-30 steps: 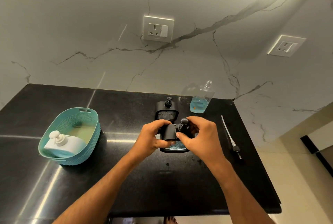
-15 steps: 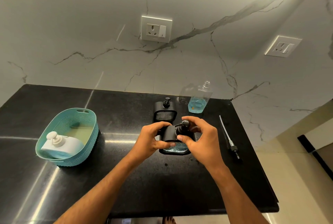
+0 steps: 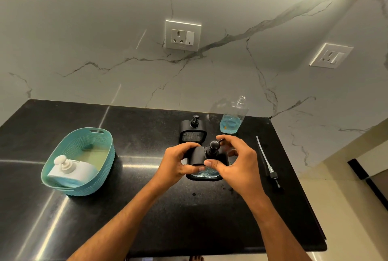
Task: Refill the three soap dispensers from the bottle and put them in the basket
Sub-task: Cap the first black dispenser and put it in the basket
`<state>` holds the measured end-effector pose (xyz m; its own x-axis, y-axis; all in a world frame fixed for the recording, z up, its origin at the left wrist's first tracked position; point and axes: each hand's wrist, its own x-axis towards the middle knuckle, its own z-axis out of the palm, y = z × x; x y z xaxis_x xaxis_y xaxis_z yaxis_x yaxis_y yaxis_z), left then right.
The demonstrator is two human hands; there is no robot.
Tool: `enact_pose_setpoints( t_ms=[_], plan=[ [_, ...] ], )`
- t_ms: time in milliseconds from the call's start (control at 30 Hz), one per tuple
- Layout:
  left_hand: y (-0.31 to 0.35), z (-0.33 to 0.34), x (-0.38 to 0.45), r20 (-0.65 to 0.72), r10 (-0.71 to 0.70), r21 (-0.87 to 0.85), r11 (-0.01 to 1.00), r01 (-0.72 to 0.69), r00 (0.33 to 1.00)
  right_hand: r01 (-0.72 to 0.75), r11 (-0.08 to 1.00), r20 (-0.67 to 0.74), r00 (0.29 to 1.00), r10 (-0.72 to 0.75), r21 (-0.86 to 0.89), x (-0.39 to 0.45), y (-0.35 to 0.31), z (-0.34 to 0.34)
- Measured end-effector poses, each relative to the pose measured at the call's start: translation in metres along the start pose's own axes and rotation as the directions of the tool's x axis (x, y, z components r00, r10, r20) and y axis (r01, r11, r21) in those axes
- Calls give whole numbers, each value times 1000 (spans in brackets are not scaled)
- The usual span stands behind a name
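Note:
A black soap dispenser (image 3: 204,173) with blue soap in its glass base stands on the black counter in front of me. My left hand (image 3: 177,165) grips its left side. My right hand (image 3: 239,161) curls round its black pump head (image 3: 213,148), thumb at the front. A second black dispenser (image 3: 193,132) stands just behind it. The clear refill bottle (image 3: 232,119), uncapped and holding a little blue soap, stands behind to the right. A white dispenser (image 3: 71,171) lies in the teal basket (image 3: 90,132) at the left.
The bottle's loose pump with its long tube (image 3: 267,164) lies on the counter (image 3: 147,218) to the right of my hands. The marble wall behind carries two sockets (image 3: 182,35). The counter's right edge drops off beyond the pump.
My right hand's fingers have shifted round the pump head, the thumb now lower at the front. My left hand keeps its grip on the dispenser. The camera has drifted slightly.

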<state>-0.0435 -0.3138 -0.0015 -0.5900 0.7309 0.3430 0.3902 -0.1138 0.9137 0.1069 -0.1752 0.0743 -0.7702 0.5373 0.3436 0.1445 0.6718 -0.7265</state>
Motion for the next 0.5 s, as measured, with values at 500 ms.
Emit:
enact_pose_setpoints(
  t_ms=[500],
  plan=[
    [-2,-5,7,-10,4,19,1000,-4,1000,-53,994,18,999,51,93,10,3,5]
  ],
)
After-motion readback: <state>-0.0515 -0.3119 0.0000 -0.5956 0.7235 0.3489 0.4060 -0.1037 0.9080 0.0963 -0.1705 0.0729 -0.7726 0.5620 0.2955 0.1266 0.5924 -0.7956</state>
